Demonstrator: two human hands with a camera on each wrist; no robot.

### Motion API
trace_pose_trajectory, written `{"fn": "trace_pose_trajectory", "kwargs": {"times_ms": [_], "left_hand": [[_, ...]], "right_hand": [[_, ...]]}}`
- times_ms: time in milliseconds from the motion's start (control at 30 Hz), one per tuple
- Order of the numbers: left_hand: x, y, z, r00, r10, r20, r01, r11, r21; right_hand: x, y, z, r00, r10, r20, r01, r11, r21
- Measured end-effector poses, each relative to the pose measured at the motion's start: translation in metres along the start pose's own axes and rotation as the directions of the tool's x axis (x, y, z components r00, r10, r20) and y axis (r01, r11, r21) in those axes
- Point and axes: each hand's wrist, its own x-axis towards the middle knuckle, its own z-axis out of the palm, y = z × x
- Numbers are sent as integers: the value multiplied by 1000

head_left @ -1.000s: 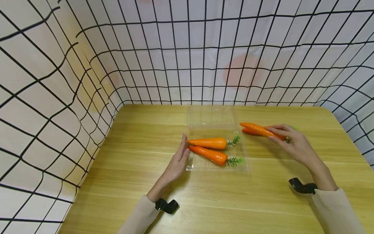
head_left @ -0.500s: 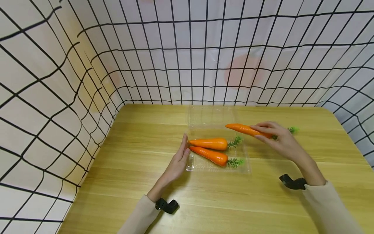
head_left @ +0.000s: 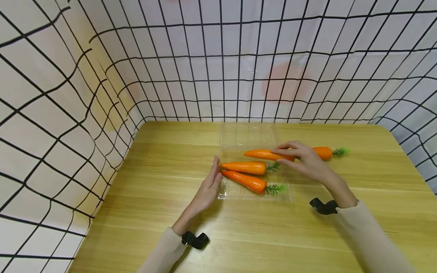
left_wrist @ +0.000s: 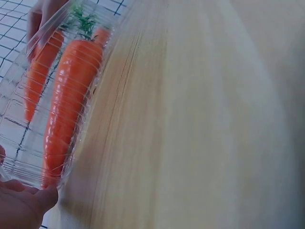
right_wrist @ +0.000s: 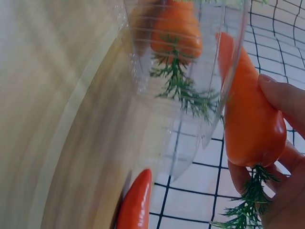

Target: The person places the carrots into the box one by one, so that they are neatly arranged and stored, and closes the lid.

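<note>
My right hand (head_left: 302, 161) pinches an orange carrot (head_left: 261, 154) near its leafy end, over the back part of a clear plastic clamshell box (head_left: 288, 189). In the right wrist view, thumb and fingers press either side of this carrot (right_wrist: 248, 114), its green top hanging below. Two more carrots lie side by side in the box: an orange one (head_left: 244, 167) and a redder one (head_left: 246, 181), tips to the left. At the box's left wall rests my left hand (head_left: 206, 189), fingers straight; the left wrist view has its fingertips (left_wrist: 45, 198) right at the box end.
Another carrot (head_left: 322, 152) lies on the wooden table (head_left: 143, 174) right of the box, partly behind the right hand. The box's lid (head_left: 247, 134) is folded back toward the rear. A white cloth with a black grid (head_left: 191, 68) surrounds the table's back and sides.
My right hand has carried its carrot left, from beside the box to over its back part, uncovering more of the carrot on the table. The left hand stays put.
</note>
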Motion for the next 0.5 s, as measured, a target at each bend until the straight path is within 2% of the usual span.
{"fn": "trace_pose_trajectory", "kwargs": {"times_ms": [167,500], "left_hand": [[0,0,-1,1000,2,-4,-2,1000,7],[-1,0,0,1000,1,2,-1,1000,-1]], "right_hand": [[8,-2,9,999,-32,3,32,999,12],[16,-5,22,998,-17,52,16,999,29]]}}
